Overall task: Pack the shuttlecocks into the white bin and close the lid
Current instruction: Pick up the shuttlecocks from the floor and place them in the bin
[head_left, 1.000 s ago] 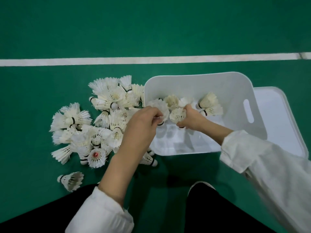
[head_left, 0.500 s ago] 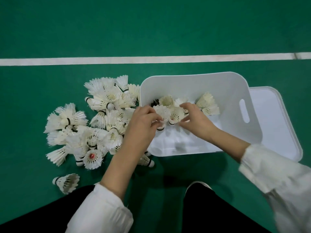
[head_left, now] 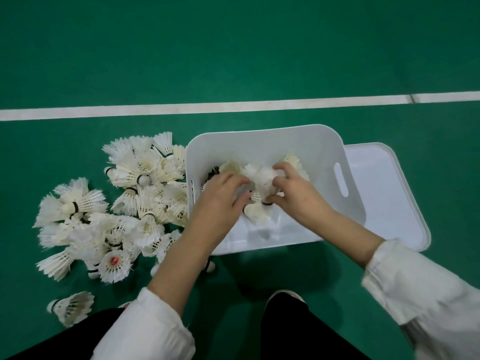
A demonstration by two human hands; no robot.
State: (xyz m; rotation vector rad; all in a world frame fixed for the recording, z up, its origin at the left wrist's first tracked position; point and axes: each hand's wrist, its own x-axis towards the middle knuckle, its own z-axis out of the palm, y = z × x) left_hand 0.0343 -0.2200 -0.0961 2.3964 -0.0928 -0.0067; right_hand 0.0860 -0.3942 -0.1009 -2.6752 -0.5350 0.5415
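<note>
A white bin (head_left: 298, 144) stands on the green floor with several white feather shuttlecocks (head_left: 259, 178) inside along its far wall. Both hands are inside the bin. My left hand (head_left: 220, 196) and my right hand (head_left: 293, 190) have their fingers curled round the clump of shuttlecocks between them. A large pile of shuttlecocks (head_left: 117, 203) lies on the floor to the left of the bin. The white lid (head_left: 389, 193) lies flat on the floor to the bin's right, partly under it.
One stray shuttlecock (head_left: 71, 306) lies near my left knee. A white court line (head_left: 233, 105) runs across the floor behind the bin. My dark trouser legs (head_left: 298, 331) and a shoe tip fill the bottom of the view.
Both hands moved deeper into the bin, from its left rim toward the far wall, and now press the shuttlecocks together there. The view shifted slightly.
</note>
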